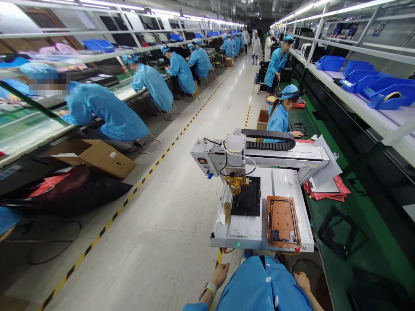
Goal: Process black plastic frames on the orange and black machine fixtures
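My left hand [221, 274] hangs low beside my torso, left of the machine's front edge. Its fingers are loosely curled in, and no object shows in it. My right hand [302, 281] is low on the other side, near the green bench; its fingers are mostly hidden. Neither hand touches the white bench-top gantry machine [259, 244] before me. On its bed, a copper-brown fixture [282, 216] bears a thin black frame [271, 216]. To the left lies a black plate [249, 203], with the machine's brass-coloured head [235, 185] over its left part.
Another black frame [340, 233] lies on the green bench [327, 268] at right, near red packing sheets [345, 190]. Beyond the machine a co-worker [277, 119] sits at the bench. Several co-workers line the left bench, beside a cardboard box [105, 160]. Blue bins [363, 80] stand on the shelf.
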{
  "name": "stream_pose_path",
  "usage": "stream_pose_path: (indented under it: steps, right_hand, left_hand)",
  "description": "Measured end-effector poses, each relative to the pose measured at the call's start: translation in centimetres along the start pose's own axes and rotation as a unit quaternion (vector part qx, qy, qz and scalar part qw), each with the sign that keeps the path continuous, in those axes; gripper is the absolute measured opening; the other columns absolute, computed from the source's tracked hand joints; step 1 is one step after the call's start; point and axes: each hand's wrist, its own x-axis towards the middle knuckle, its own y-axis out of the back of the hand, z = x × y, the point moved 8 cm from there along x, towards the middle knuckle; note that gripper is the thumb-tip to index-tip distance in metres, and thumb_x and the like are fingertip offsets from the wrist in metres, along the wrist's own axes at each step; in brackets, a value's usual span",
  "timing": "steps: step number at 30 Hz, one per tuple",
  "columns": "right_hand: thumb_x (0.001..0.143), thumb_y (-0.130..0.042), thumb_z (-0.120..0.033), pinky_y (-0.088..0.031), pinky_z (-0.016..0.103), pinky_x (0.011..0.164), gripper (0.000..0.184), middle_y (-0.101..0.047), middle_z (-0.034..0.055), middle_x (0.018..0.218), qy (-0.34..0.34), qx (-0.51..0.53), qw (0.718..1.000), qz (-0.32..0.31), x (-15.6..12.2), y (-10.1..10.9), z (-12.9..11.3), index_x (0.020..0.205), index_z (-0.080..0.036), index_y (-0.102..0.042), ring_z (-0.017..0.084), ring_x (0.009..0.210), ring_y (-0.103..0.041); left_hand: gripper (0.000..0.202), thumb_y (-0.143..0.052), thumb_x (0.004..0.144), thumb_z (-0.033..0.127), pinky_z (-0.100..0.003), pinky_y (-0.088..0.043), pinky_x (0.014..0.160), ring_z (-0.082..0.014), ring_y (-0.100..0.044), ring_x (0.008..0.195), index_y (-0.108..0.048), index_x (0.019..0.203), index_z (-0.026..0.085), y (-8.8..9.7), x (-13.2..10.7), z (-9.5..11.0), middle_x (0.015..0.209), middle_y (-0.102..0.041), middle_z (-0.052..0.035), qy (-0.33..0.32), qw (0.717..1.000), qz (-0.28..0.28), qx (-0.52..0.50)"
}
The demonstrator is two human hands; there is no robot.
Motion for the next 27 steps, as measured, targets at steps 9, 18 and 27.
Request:
stream_pose_path:
  steps: [9, 18, 27]
  right_hand:
    - [0.076, -0.07, -0.045, -0.064, 0.036, 0.072, 0.027, -0.078, 0.0078, 0.072, 0.044, -0.055, 0.997, -0.02, 1.0, -1.6, 0.2, 0.055, -0.029, -0.069, 0.037, 0.085, -0.084]
    - [0.083, -0.065, -0.048, -0.063, 0.041, 0.076, 0.037, -0.076, 0.0129, 0.072, 0.057, -0.03, 0.998, -0.027, 1.1, -2.0, 0.1, 0.056, -0.024, -0.067, 0.041, 0.089, -0.083]
    - [0.081, -0.051, -0.045, -0.06, 0.042, 0.082, 0.034, -0.077, 0.0156, 0.08, 0.005, 0.016, 0.999, -0.048, -0.5, -1.3, 1.6, 0.057, -0.025, -0.063, 0.042, 0.101, -0.081]
  left_hand:
    - [0.048, -0.05, 0.1, 0.051, -0.041, -0.059, 0.085, -0.0292, -0.079, 0.097, -0.048, 0.059, 0.025, -2.8, -0.8, 0.1, 0.078, -0.074, -0.0076, 0.015, 0.997, -0.051, -0.057]
    - [0.053, -0.047, 0.099, 0.05, -0.036, -0.052, 0.076, -0.0277, -0.076, 0.088, -0.045, 0.054, 0.022, -0.7, -2.6, 2.4, 0.068, -0.067, -0.0046, -0.052, 0.998, -0.036, -0.031]
    - [0.051, -0.033, 0.109, 0.052, -0.032, -0.044, 0.081, -0.0207, -0.072, 0.089, -0.069, 0.086, 0.024, 8.2, -1.4, 11.6, 0.089, -0.077, -0.0059, -0.154, 0.984, 0.088, 0.027]
